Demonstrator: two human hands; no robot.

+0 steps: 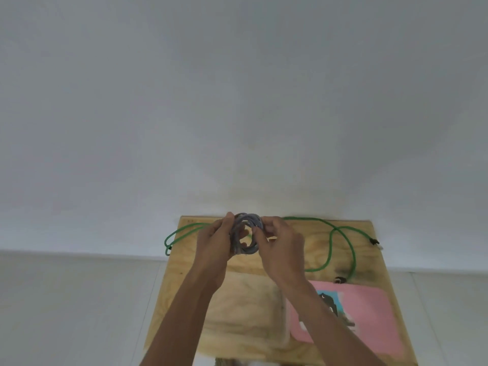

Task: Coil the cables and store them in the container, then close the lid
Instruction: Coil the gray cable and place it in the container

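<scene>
Now, coil: your left hand and right hand both grip the grey coil, held between them above the desk.
Green cable: uncoiled beyond your hands, trailing right.
Pink lid: below your right wrist, nearer that hand.
Hidden: container not clearly seen.

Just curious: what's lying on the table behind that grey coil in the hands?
A loose green cable snakes across the wooden table behind the grey coil. Its middle stretch is hidden by the coil and both hands.
</scene>
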